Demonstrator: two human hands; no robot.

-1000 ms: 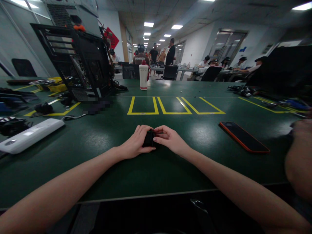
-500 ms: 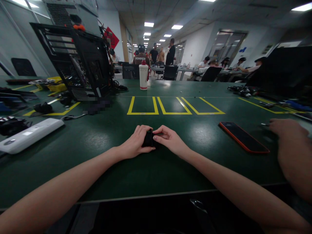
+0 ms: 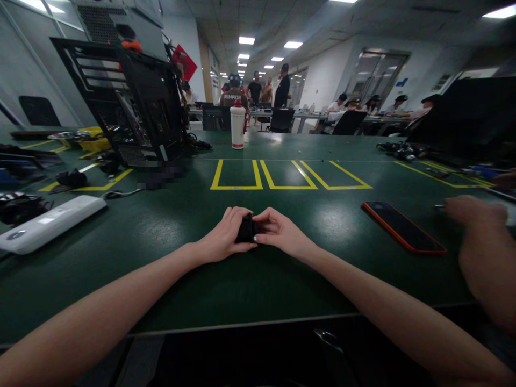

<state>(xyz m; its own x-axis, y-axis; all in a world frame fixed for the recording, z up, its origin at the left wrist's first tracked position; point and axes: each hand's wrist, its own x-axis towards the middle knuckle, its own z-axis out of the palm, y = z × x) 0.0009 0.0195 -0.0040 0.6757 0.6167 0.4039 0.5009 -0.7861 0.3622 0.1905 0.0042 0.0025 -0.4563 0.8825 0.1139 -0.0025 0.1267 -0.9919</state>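
Observation:
Between my hands, low over the green table [image 3: 193, 290], is a small black box-like object [image 3: 245, 230]; its exact kind is too dark to make out. My left hand [image 3: 226, 234] wraps round its left side, thumb at the near edge and fingers over the far edge. On its right side, the thumb and fingertips of my right hand [image 3: 280, 231] press against the near and far corners. My palms hide part of the object.
A phone in an orange case [image 3: 403, 226] lies to the right, near another person's hand [image 3: 475, 209] holding a small metal tool. At left are a white power strip [image 3: 52, 223] and an open computer case [image 3: 133, 102]. A white cup [image 3: 237, 127] stands behind yellow tape outlines [image 3: 237, 187].
My right thumb has shifted down along the black object's right side, and the fingers have spread wider across it. My left hand stays in place. The other person's hand has moved slightly.

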